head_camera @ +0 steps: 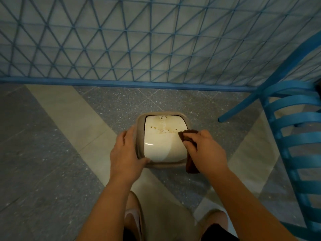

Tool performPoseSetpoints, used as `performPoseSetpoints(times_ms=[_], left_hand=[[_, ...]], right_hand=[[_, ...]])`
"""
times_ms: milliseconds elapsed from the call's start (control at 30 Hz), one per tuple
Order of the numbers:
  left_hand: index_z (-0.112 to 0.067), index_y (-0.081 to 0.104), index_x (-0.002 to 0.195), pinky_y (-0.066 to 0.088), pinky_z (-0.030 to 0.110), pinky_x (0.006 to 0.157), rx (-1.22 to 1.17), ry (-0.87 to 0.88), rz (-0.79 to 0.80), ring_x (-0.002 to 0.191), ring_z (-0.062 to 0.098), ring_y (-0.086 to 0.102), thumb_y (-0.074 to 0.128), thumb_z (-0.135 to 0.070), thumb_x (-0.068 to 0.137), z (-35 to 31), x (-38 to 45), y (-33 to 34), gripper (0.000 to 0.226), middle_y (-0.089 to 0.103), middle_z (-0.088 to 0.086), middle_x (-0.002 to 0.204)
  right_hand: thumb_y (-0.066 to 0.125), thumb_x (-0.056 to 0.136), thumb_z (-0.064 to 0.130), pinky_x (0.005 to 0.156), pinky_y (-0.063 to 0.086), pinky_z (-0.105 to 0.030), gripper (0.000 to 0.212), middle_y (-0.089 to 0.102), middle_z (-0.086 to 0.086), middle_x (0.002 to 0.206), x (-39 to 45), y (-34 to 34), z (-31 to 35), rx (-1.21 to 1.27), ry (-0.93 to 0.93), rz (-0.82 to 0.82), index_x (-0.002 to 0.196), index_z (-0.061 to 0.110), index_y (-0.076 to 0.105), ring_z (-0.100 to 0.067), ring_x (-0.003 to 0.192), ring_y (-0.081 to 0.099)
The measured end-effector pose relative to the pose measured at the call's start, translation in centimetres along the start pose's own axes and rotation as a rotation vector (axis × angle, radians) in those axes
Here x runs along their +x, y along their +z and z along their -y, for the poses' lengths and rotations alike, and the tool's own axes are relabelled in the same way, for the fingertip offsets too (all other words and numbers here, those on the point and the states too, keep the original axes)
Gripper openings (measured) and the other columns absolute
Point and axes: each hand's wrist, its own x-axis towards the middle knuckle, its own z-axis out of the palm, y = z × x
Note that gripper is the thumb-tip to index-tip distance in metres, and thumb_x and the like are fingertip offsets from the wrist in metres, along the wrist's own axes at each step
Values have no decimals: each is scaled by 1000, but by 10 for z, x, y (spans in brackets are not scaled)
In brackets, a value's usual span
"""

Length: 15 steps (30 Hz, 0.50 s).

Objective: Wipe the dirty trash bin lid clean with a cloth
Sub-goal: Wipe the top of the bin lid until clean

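Observation:
A small trash bin stands on the floor below me, seen from above. Its cream-white lid (161,141) sits inside a beige rim (139,122). Brown stains and specks run across the far half of the lid; the near half looks smooth and glossy. My left hand (126,150) grips the bin's left rim, thumb on the near-left corner. My right hand (205,150) presses a dark brown cloth (188,134) on the lid's right edge, next to the stain line. The cloth's tail hangs down past the near-right corner.
A blue slatted chair (293,136) stands close on the right, one leg reaching toward the bin. A wall with a blue triangular lattice (139,49) and blue baseboard runs behind the bin. Grey speckled and beige floor tiles surround it. My knees and feet are just below.

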Motion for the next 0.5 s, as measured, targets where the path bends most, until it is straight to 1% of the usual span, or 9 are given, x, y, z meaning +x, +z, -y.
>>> performPoseSetpoints(times_ms=[33, 100, 167, 200, 267, 333, 400, 500], left_hand=[[-28, 29, 145, 38, 40, 103, -64, -29, -30, 127, 26, 43, 83, -22, 66, 0, 1, -1, 96, 31, 2, 145], [-25, 41, 138, 42, 32, 94, -143, -10, -107, 118, 22, 49, 72, -12, 77, -7, 0, 0, 70, 38, 1, 137], [-24, 46, 134, 41, 29, 95, -148, 52, -144, 118, 17, 45, 65, -15, 83, -16, -1, 4, 55, 42, -2, 133], [-25, 48, 134, 41, 31, 98, -136, 75, -141, 121, 17, 41, 64, -20, 84, -19, -1, 7, 52, 42, -3, 134], [-26, 50, 134, 40, 37, 104, -119, 78, -113, 129, 18, 34, 65, -34, 83, -23, 0, 11, 53, 39, -4, 139], [-27, 47, 137, 37, 39, 108, -107, 55, -67, 135, 18, 28, 67, -43, 81, -23, 2, 13, 62, 34, -4, 145], [-28, 45, 139, 34, 39, 110, -106, 46, -40, 137, 18, 25, 69, -44, 80, -22, 3, 13, 66, 31, -4, 148], [-28, 46, 139, 33, 40, 111, -136, 28, -25, 138, 17, 23, 71, -41, 79, -22, 5, 13, 66, 29, -5, 149]], right_hand=[[42, 95, 43, 83, 49, -30, 37, 45, 4, 120, -4, 3, 2, 15, -7, 5, 131, 36, 47, -14, 95, 56], [42, 95, 43, 86, 49, -30, 38, 46, 5, 122, -14, 9, 11, 48, -21, 17, 133, 36, 46, -13, 97, 56], [42, 95, 43, 86, 48, -26, 39, 47, 6, 122, -25, 16, 20, 73, -49, 18, 133, 36, 47, -11, 98, 56], [43, 95, 43, 86, 46, -24, 38, 48, 7, 122, -30, 19, 24, 92, -64, 22, 132, 36, 47, -10, 98, 55], [45, 94, 42, 87, 44, -21, 37, 48, 8, 121, -36, 19, 28, 137, -99, 43, 131, 37, 49, -7, 99, 54], [46, 94, 42, 85, 45, -20, 34, 49, 9, 118, -32, 14, 25, 135, -147, 78, 128, 39, 51, -6, 97, 54], [45, 94, 43, 82, 46, -23, 31, 48, 10, 115, -17, 7, 15, 58, -156, 81, 124, 40, 54, -8, 95, 55], [43, 95, 40, 81, 48, -27, 30, 48, 4, 118, 5, 4, 2, -12, -22, 18, 122, 37, 56, -13, 92, 58]])
